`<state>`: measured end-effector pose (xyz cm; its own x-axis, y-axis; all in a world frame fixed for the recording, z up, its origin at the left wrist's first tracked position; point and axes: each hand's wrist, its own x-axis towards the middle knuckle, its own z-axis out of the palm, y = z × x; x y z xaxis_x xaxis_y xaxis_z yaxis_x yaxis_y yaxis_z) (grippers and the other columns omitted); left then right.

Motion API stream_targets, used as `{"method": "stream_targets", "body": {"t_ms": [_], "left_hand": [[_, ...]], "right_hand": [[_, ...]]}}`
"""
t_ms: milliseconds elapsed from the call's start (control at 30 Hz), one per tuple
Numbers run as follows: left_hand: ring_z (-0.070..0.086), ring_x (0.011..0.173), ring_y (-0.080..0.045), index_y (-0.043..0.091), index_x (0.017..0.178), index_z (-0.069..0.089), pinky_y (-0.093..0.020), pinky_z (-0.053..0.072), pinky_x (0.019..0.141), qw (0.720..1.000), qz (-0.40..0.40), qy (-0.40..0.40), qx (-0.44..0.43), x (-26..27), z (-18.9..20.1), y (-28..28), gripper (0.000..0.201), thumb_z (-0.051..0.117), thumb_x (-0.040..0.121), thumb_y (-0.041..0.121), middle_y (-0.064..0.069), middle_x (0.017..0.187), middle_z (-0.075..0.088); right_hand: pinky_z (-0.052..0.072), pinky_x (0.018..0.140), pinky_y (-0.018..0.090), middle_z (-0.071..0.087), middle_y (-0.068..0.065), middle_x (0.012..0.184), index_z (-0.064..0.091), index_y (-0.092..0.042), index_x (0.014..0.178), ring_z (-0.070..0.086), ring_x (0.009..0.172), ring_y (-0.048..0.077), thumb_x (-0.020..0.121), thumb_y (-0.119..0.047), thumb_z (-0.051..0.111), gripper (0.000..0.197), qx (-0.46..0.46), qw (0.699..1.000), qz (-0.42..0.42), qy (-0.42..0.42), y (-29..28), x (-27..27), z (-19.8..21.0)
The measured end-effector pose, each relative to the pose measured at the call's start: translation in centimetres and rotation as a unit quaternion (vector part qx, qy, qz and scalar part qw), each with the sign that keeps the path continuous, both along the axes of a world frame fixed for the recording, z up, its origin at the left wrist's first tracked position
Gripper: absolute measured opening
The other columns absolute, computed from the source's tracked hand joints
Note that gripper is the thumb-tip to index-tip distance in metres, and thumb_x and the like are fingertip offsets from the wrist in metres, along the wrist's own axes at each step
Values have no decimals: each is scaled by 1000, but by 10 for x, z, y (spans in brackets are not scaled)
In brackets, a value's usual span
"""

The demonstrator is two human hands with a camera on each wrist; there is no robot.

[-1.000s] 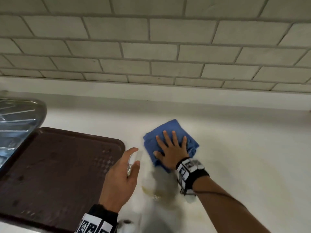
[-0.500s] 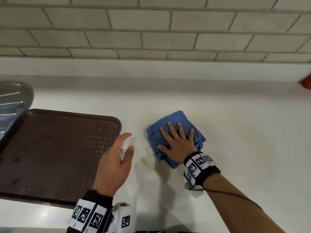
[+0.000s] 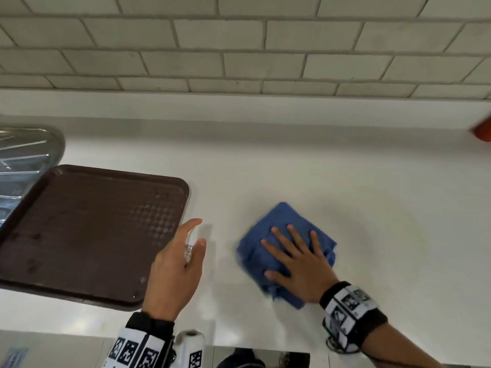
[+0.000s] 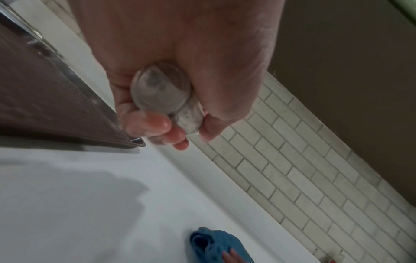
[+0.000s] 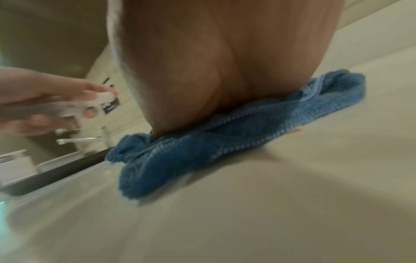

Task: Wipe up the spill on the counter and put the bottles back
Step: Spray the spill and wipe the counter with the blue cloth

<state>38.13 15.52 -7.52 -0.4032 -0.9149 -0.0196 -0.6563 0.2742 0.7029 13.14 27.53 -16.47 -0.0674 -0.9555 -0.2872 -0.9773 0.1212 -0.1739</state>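
Cloth [image 3: 285,248] under flat right hand [image 3: 300,264], fingers [image 3: 293,236] spread

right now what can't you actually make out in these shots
- Spray bottle: the left hand grips it, so only a clear sliver shows in the head view; label and fill level hidden.
- Counter under the blue cloth: covered by the cloth and the flat right hand; any remaining spill unseen.
- Red object: cut off by the head view's right edge.
- Right wrist view: motion blur smears the bottle's details.
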Motion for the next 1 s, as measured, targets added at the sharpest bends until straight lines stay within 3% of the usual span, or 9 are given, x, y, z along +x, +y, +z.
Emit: {"method": "stream_targets", "body": {"t_ms": [100,200,333,467,600,700,833,900,1000], "left_hand": [[68,77,-23,39,135,49,-34,49,72,1000,8,8,-2,-11,4,14,37,53,98,32,-13,95,72],[55,56,-8,40,134,50,-29,44,62,1000,21,12,-10,-23,5,31,37,54,98,30,3,65,60],[56,68,-5,42,135,47,-31,43,69,1000,18,20,-4,-49,6,56,37,53,99,32,20,75,56],[57,61,-12,36,131,49,-30,42,60,999,10,17,-33,-81,4,76,32,50,99,36,11,65,57],[57,59,-9,34,128,50,-26,38,55,998,1,9,-56,-109,2,86,29,50,99,34,8,61,55],[59,62,-10,33,125,51,-29,40,58,998,-24,-1,-58,-127,0,91,26,51,99,29,8,64,59],[57,57,-8,35,120,52,-27,42,56,995,-79,-8,-64,-159,-4,102,21,50,99,31,7,60,56],[56,60,-6,36,125,52,-25,43,59,992,-112,-11,-65,-183,-5,105,25,50,100,33,10,63,55],[58,67,-13,38,128,49,-32,50,67,984,-159,-26,-81,-223,-4,101,28,49,100,34,11,72,58]], "right_hand": [[-9,111,66,-20,-15,158,-8,-49,147,-16,147,24,75,-83,-7,80,29,997,-77,13,-14,-40,1],[-12,107,68,-21,-8,159,-8,-41,150,-18,146,30,74,-77,-8,84,44,993,-107,5,-29,-30,3],[4,105,69,19,1,160,26,-35,149,9,146,34,90,-71,14,70,8,1000,-15,1,19,11,0],[9,106,63,24,-7,158,28,-42,147,18,146,29,90,-73,25,65,-18,1000,-1,-5,90,-11,-2],[4,109,61,14,-11,160,18,-46,149,12,148,26,88,-76,19,68,-2,991,-129,-17,136,-78,0],[-10,113,58,-17,-17,157,-8,-51,147,-12,147,18,79,-81,-3,75,-6,973,-229,8,161,-134,1],[-8,113,61,-30,-17,150,-17,-50,145,-16,147,21,69,-80,-7,81,2,955,-296,-1,170,-170,2],[-3,111,65,-16,-10,158,-6,-45,149,-6,148,27,75,-77,-4,81,8,957,-291,8,168,-165,3],[16,106,67,37,4,153,37,-32,145,32,139,37,91,-68,8,72,23,955,-295,21,169,-156,-1]]}}
